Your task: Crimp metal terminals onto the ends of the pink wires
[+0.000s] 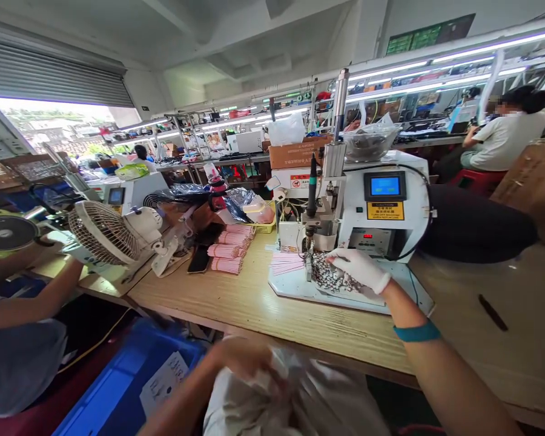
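Note:
My right hand (358, 268), in a white glove with bare fingertips, reaches over a pile of small metallic pieces (331, 275) on the machine's white base plate (295, 289). Its fingers are bent together near the soldering head (309, 233), and what they hold is too small to make out. My left hand (254, 360) is low over my lap, smeared by motion, beside light cloth (336, 396). Thin pink strips (286, 262) lie on the plate left of the head. Bundles of similar pink pieces (227, 250) are stacked on the wooden table (200, 293).
A white fan (106, 233) and a black phone-like object (198, 258) stand or lie to the left. The machine's housing (390, 209) rises behind the plate. A blue bin (118, 378) is below the table. A co-worker's arm (49, 290) is at far left.

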The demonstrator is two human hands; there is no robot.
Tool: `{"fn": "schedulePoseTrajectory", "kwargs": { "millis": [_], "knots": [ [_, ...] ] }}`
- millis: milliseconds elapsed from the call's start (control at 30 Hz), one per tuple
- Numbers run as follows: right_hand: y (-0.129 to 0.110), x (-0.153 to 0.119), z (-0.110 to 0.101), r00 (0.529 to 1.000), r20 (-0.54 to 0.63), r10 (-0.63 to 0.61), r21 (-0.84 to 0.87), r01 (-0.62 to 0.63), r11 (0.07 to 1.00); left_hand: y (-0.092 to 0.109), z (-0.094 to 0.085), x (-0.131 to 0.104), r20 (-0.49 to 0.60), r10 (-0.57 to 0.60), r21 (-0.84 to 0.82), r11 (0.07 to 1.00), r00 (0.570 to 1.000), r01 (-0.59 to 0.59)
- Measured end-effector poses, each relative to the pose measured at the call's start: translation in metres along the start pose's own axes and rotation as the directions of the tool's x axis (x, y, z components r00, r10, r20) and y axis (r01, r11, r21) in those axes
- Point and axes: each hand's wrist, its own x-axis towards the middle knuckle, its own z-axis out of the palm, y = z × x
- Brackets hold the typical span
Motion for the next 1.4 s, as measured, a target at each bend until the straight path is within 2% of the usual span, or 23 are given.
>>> {"fn": "schedulePoseTrajectory", "kwargs": {
  "millis": [33, 67, 100, 133, 200, 267, 400, 500, 567, 600, 633, 700, 733, 767, 800, 833, 900, 967, 1033, 1067, 1133, 1233, 1400],
  "knots": [
    [-0.001, -0.001, -0.001, 1.000, 0.015, -0.001, 0.008, 0.000, 1.000, 0.000, -0.033, -0.019, -0.075, 0.049, 0.035, 0.998, 0.996, -0.046],
    [-0.004, -0.003, -0.001, 0.999, 0.041, -0.012, 0.013, 0.011, 1.000, -0.001, -0.067, -0.035, -0.316, 0.025, 0.122, 0.992, 0.948, 0.015],
    [-0.007, -0.005, -0.003, 0.995, 0.090, -0.032, 0.015, 0.031, 0.999, -0.003, -0.099, -0.048, -0.561, -0.037, 0.195, 0.965, 0.827, 0.176],
    [-0.012, -0.007, -0.004, 0.986, 0.160, -0.056, 0.017, 0.054, 0.998, -0.007, -0.128, -0.058, -0.667, -0.064, 0.206, 0.942, 0.743, 0.265],
    [-0.024, -0.012, -0.006, 0.944, 0.321, -0.082, 0.040, 0.073, 0.996, -0.020, -0.173, -0.066, -0.744, -0.100, 0.227, 0.891, 0.660, 0.392],
    [-0.035, -0.015, -0.008, 0.904, 0.416, -0.097, 0.101, 0.060, 0.993, -0.035, -0.198, -0.065, -0.766, -0.110, 0.250, 0.857, 0.633, 0.451],
    [-0.052, -0.017, -0.011, 0.893, 0.431, -0.132, 0.104, 0.096, 0.990, -0.054, -0.214, -0.062, -0.754, -0.084, 0.326, 0.814, 0.652, 0.481],
    [-0.068, -0.026, -0.003, 0.931, 0.326, -0.165, -0.048, 0.190, 0.981, -0.051, -0.217, -0.074, -0.744, -0.057, 0.363, 0.802, 0.666, 0.474],
    [-0.084, -0.037, 0.017, 0.943, 0.234, -0.236, -0.168, 0.279, 0.946, -0.041, -0.210, -0.082, -0.762, -0.068, 0.348, 0.796, 0.644, 0.496],
    [-0.093, -0.044, 0.031, 0.941, 0.140, -0.309, -0.240, 0.335, 0.911, -0.033, -0.203, -0.083, -0.775, -0.085, 0.323, 0.798, 0.626, 0.508],
    [-0.102, -0.049, 0.046, 0.902, 0.015, -0.431, -0.323, 0.413, 0.852, -0.024, -0.192, -0.082, -0.784, -0.098, 0.297, 0.808, 0.614, 0.509],
    [-0.121, -0.056, 0.079, 0.730, -0.117, -0.674, -0.510, 0.538, 0.671, 0.000, -0.161, -0.073, -0.782, -0.124, 0.190, 0.885, 0.611, 0.424],
    [-0.129, -0.057, 0.093, 0.646, -0.134, -0.751, -0.581, 0.563, 0.588, 0.013, -0.143, -0.065, -0.750, -0.112, 0.135, 0.939, 0.652, 0.317],
    [-0.135, -0.056, 0.104, 0.570, -0.123, -0.812, -0.640, 0.580, 0.504, 0.026, -0.125, -0.056, -0.691, -0.061, 0.107, 0.977, 0.720, 0.185],
    [-0.139, -0.054, 0.112, 0.544, -0.099, -0.833, -0.690, 0.566, 0.452, 0.038, -0.108, -0.048, -0.586, 0.018, 0.074, 0.997, 0.810, 0.032],
    [-0.142, -0.051, 0.117, 0.565, -0.086, -0.820, -0.730, 0.524, 0.438, 0.049, -0.092, -0.041, -0.488, 0.103, 0.030, 0.994, 0.867, -0.101],
    [-0.139, -0.045, 0.118, 0.644, -0.071, -0.762, -0.788, 0.432, 0.439, 0.066, -0.068, -0.035, -0.462, 0.138, -0.046, 0.983, 0.876, -0.179],
    [-0.131, -0.043, 0.115, 0.726, -0.069, -0.685, -0.810, 0.360, 0.463, 0.074, -0.055, -0.037, -0.569, 0.122, 0.003, 0.989, 0.813, -0.147],
    [-0.123, -0.045, 0.111, 0.765, -0.071, -0.641, -0.797, 0.343, 0.497, 0.076, -0.053, -0.044, -0.638, 0.199, 0.169, 0.979, 0.744, -0.117],
    [-0.119, -0.046, 0.110, 0.766, -0.077, -0.638, -0.782, 0.351, 0.515, 0.076, -0.054, -0.048, -0.621, 0.267, 0.268, 0.956, 0.737, -0.120],
    [-0.116, -0.050, 0.108, 0.747, -0.093, -0.659, -0.751, 0.382, 0.539, 0.075, -0.059, -0.054, -0.485, 0.383, 0.434, 0.886, 0.786, -0.164],
    [-0.118, -0.055, 0.105, 0.720, -0.102, -0.686, -0.715, 0.427, 0.554, 0.078, -0.070, -0.060, -0.304, 0.432, 0.549, 0.808, 0.849, -0.215],
    [-0.121, -0.060, 0.102, 0.714, -0.077, -0.696, -0.711, 0.450, 0.540, 0.092, -0.087, -0.055, -0.084, 0.520, 0.691, 0.645, 0.850, -0.326]
  ]
}}
